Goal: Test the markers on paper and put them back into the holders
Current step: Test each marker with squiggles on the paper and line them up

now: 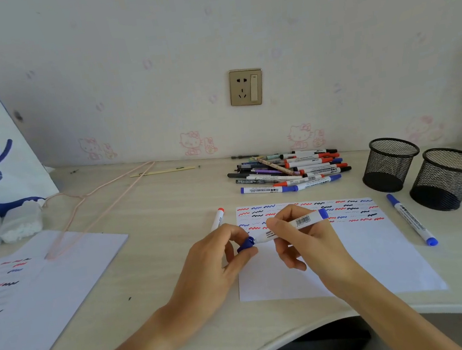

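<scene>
Plastic, light and stiff, the blue marker (pixel 290 225) sat over the paper (pixel 367 247), right hand (pixel 301 239) gripping its barrel, left hand (pixel 220 253) pinching the cap (pixel 246 244) (likely snug).

Two black wire-mesh pen holders (pixel 390 164) look metallic; the desk (pixel 168 201) shows pale matt wood grain; the white marker barrel (pixel 299 223) looks like smooth plastic; the paper sheet (pixel 369 256) is matt.
</scene>
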